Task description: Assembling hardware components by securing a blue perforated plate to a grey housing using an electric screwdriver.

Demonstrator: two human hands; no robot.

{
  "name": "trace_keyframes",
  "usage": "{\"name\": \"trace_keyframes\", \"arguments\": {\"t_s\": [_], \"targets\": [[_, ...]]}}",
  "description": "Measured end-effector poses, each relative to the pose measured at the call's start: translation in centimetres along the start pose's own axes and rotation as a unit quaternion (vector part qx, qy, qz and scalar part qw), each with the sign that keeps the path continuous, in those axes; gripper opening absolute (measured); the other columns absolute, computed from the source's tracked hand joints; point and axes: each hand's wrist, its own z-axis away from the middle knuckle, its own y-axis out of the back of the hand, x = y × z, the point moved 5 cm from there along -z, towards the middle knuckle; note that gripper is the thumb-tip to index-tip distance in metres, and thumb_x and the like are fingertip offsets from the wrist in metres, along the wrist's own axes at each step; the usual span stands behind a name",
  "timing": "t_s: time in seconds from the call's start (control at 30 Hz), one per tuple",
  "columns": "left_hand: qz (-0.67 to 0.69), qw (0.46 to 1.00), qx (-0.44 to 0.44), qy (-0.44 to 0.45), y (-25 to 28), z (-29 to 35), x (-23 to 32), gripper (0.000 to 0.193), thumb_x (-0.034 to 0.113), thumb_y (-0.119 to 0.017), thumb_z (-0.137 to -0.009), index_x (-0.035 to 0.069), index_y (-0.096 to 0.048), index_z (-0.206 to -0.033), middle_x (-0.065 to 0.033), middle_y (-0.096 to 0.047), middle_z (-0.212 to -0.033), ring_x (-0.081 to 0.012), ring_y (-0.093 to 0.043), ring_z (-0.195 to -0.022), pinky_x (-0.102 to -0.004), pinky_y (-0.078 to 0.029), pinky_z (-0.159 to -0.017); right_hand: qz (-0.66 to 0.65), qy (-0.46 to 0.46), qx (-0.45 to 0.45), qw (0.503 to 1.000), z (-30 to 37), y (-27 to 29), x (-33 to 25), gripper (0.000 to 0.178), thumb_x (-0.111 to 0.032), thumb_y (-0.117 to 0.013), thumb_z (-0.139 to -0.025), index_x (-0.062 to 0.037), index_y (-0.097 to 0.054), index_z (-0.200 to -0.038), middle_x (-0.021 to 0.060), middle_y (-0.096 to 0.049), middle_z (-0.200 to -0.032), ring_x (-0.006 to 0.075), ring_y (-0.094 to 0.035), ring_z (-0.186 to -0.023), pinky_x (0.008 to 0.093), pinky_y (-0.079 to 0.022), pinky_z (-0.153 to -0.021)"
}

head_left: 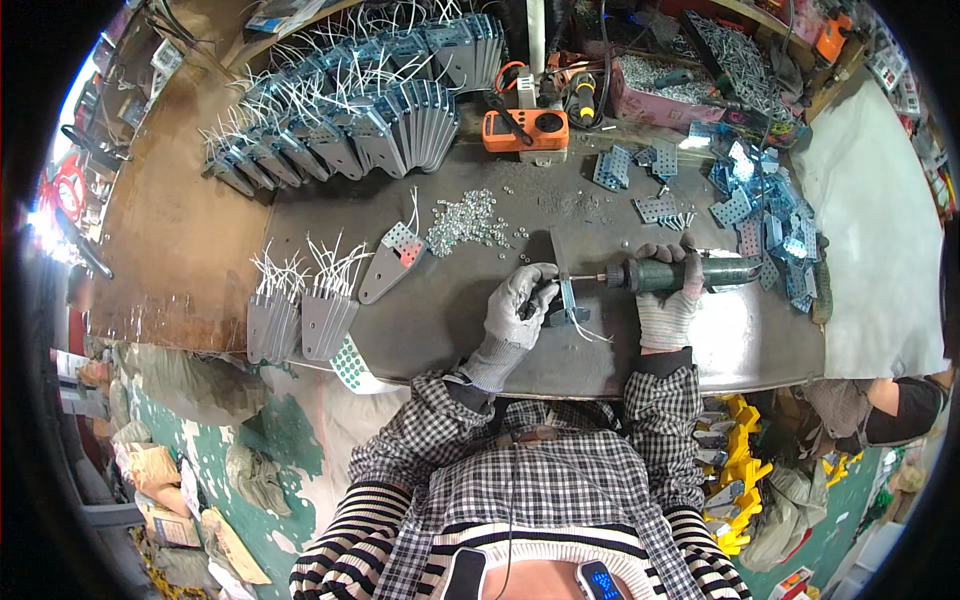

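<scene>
The grey-gloved left hand curls nearly closed at a thin blue-grey metal bracket with white wires, at its two o'clock; what it pinches, I cannot tell. The grey-and-white-gloved right hand wraps around a dark-green cylindrical power driver, slim metal bit toward nine o'clock.
</scene>
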Motion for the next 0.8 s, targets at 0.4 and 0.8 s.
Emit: {"name": "trace_keyframes", "arguments": {"t_s": [0.4, 0.8], "targets": [[-0.196, 0.979, -0.011, -0.062, 0.0, -0.1, 0.4, 0.021, 0.009, -0.049, -0.099, -0.009, -0.06, -0.103, -0.0062, -0.061, -0.094, -0.0073, -0.055, -0.085, -0.0171, -0.044, -0.074, -0.002, -0.007, 0.002, 1.0, 0.0, -0.1, 0.4, 0.041, -0.014, -0.074, -0.084, -0.0093, -0.054, -0.12, 0.0012, -0.051, -0.087, 0.0178, -0.052, -0.085, 0.0443, -0.044, -0.099], [0.104, 0.995, 0.003, -0.004, 0.5, 0.4, -0.1, 0.043, 0.029, -0.043, -0.101, -0.009, -0.058, -0.116, -0.0053, -0.061, -0.094, -0.007, -0.055, -0.076, -0.0169, -0.044, -0.068, 0.01, -0.003, -0.005, 1.0, -0.1, 0.0, 0.3, 0.04, -0.014, -0.074, -0.084, -0.0094, -0.055, -0.119, 0.0012, -0.053, -0.088, 0.0178, -0.053, -0.086, 0.0448, -0.044, -0.098]]}}
